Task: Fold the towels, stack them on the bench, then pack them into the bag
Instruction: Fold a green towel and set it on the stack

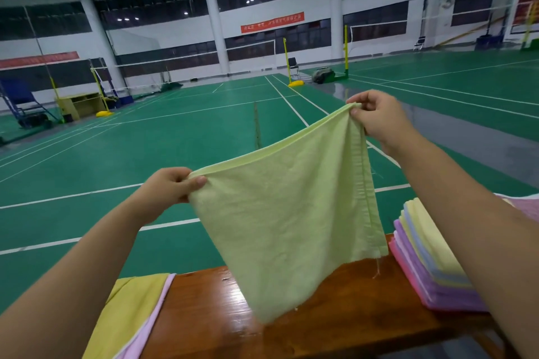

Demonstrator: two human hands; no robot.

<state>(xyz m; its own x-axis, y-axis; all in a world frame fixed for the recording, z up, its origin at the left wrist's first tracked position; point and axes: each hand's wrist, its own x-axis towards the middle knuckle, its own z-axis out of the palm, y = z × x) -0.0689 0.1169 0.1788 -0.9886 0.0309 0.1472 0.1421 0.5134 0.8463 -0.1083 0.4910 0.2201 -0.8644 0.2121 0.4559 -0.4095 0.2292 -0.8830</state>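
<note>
A: What's near, bottom of frame?
B: Wooden bench point(335, 309); folded stack point(431, 259) lower right.
A: Hands?
B: Left hand point(172, 186) & right hand point(376, 119) each pinch a top corner of the green towel point(291, 213), center.
A: Risk?
B: Uneven corners, so a crooked fold, probably.

- A pale green towel point(287, 213) hangs spread in the air above a glossy wooden bench point(335, 315).
- The left hand point(172, 188) pinches its corner at 9 o'clock; the right hand point(376, 119) pinches the corner at 1 o'clock, higher up.
- A stack of folded towels point(428, 265) sits on the bench at 4 o'clock.
- Unfolded yellow and pink towels point(134, 318) lie at 7 o'clock.
- The green court floor point(145, 140) stretches beyond.
</note>
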